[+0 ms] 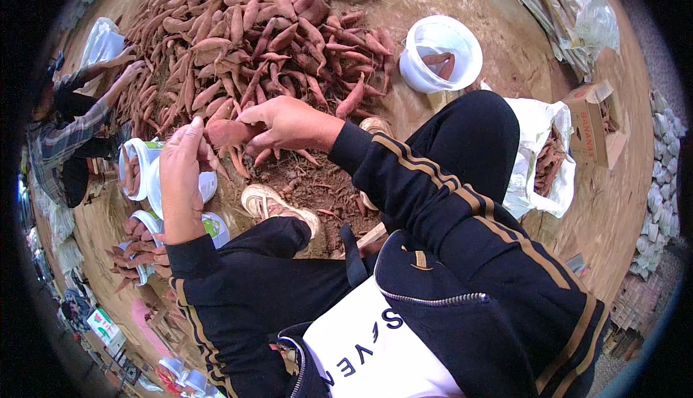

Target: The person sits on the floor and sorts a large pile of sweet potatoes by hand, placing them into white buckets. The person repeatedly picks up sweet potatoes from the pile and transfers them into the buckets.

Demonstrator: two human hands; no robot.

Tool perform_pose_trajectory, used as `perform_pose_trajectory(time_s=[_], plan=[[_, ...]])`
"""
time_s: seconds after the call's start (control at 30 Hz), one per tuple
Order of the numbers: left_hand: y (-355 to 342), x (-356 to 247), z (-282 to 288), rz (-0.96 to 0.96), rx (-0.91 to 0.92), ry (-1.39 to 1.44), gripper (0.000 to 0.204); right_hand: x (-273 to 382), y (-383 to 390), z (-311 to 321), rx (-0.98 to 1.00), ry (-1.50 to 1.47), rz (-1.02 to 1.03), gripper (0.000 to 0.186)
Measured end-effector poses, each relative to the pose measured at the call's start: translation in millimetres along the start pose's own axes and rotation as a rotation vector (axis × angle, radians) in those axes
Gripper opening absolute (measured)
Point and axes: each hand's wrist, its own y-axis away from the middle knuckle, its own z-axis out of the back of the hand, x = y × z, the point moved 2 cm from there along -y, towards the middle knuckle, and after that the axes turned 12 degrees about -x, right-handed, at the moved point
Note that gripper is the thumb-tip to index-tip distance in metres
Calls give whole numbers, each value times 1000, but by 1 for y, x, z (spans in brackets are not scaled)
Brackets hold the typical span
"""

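Observation:
A reddish sweet potato point(229, 133) is held up in front of the large heap of sweet potatoes point(238, 37). My right hand point(289, 124) grips its right end, thumb below and fingers over the top. At its left end, my left hand point(182, 178) has bent fingers closed about the tip; the contact is partly hidden. Just beneath my left hand stands a white bucket point(153, 185). Loose soil with small root pieces point(317, 189) lies below my hands, between my shoes point(278, 205).
A white bucket point(413, 66) with a few sweet potatoes stands right of the heap. Farther right are a white sack point(523, 181) of sweet potatoes and a cardboard box point(588, 120). Filled buckets point(148, 225) stand at left, near another person's reaching arms point(108, 95).

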Motion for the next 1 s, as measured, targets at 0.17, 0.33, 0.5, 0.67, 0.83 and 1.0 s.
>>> perform_pose_trajectory(time_s=[0.17, 0.33, 0.5, 0.67, 0.83, 1.0], plan=[[-18, 10, 10, 94, -55, 62, 33, -8, 0, -18, 112, -270, -133, 42], [-19, 8, 7, 255, -83, 81, 35, -12, 1, -28, -4, -217, -108, 41], [-17, 6, 2, 362, 46, 185, 34, -13, 5, -26, -308, 12, 74, 34], [-6, -4, -5, 447, 221, 256, 34, -14, 7, -14, -466, 77, 193, 39], [2, -4, -13, 288, 143, -16, 30, -17, -1, 11, -549, 407, 370, 37], [-4, -5, -13, 128, -124, 34, 30, -93, -2, 32, -716, 223, -109, 30]])
